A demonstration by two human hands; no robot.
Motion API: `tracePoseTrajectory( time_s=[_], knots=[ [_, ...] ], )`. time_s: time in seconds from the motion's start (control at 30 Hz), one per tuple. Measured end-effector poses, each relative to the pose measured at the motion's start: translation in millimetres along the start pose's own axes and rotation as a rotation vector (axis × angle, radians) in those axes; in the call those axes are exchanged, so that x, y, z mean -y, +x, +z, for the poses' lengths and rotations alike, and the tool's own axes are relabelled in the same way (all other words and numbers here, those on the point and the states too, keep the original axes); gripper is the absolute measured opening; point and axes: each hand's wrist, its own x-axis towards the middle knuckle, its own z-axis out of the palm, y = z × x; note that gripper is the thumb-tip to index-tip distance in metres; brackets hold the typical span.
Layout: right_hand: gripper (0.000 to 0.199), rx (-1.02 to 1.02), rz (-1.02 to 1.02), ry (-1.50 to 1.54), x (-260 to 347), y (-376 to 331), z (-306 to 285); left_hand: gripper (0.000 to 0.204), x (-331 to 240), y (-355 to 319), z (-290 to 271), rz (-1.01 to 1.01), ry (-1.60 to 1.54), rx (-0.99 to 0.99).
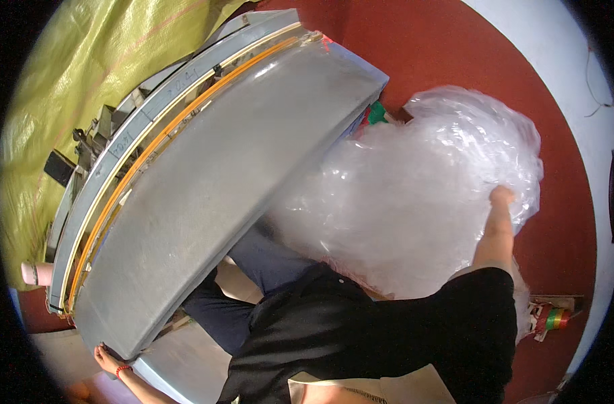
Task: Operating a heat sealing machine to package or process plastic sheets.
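Note:
A large heap of clear plastic film (401,202), perhaps bags, lies to the right of the long grey-topped table (212,175). My right hand (502,195) reaches out to the heap's right side, its fingers closed on the plastic film. Low at the left, my left hand (107,360) is at the table's near corner with its fingers bent around the edge. A red bead bracelet (123,369) circles that wrist. The exact grip of either hand is small in view.
Along the table's far side run a metal rail (112,158) and an orange strip (128,172). Yellow woven sheeting (85,67) hangs behind. A pink roll (38,274) sticks out at the left. A striped colourful item (556,318) lies on the red floor (562,236) at the right.

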Motion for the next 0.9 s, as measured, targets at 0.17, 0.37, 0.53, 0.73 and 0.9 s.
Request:
tracePoseTrajectory(
  time_s=[0.17,0.37,0.53,0.73,0.9],
  knots=[
    [0.03,-0.316,-0.065,0.322,-20.3,5.5,-93.4,0.028,-34.6,-48.1,28.2,-0.062,-0.135,-0.069],
    [0.028,-0.884,-0.64,0.321,129.7,-159.9,-172.5,0.027,-10.1,-75.1,-38.2,-0.035,0.177,-0.259],
    [0.033,-1.041,-1.05,0.43,226.4,-317.8,-210.3,0.025,60.1,-72.6,-63.4,-0.132,0.644,-0.407],
    [0.025,-1.227,-1.72,0.574,302.0,-504.9,-222.4,0.029,163.8,-136.3,-150.3,0.259,1.199,-0.037],
    [0.019,-1.255,-1.932,0.534,313.2,-582.3,-210.4,0.019,109.2,-184.9,-125.6,0.054,1.281,-0.071]
  ],
)
